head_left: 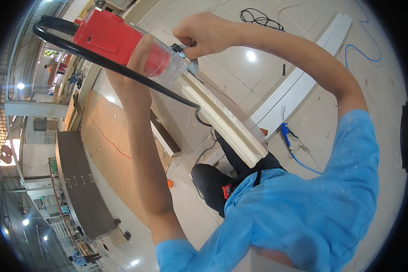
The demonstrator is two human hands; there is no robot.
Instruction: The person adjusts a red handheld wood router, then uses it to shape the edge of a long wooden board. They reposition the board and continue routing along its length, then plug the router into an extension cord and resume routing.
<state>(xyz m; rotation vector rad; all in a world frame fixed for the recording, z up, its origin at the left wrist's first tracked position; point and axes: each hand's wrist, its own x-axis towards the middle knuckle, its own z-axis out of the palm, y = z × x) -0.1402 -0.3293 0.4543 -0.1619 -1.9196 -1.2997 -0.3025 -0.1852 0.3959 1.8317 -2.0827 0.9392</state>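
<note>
A red trim router (106,38) with a clear base is raised at the upper left. My left hand (133,84) is closed around its body from below, thumb on the near side. My right hand (208,36) pinches the small metal clamp (179,51) on the router's base; the fingertips are partly hidden. The router's black cord (122,70) loops behind it and runs down across the front of my left hand. Below the router lies a long pale grooved wooden strip (229,129), its near end by my lap.
White boards (299,81) lie on the tiled floor at right. A blue air blow gun (285,133) with a blue hose lies beside them. A coiled black cable (260,19) is at the top. A brown sheet (109,140) and a dark panel (84,186) are at left.
</note>
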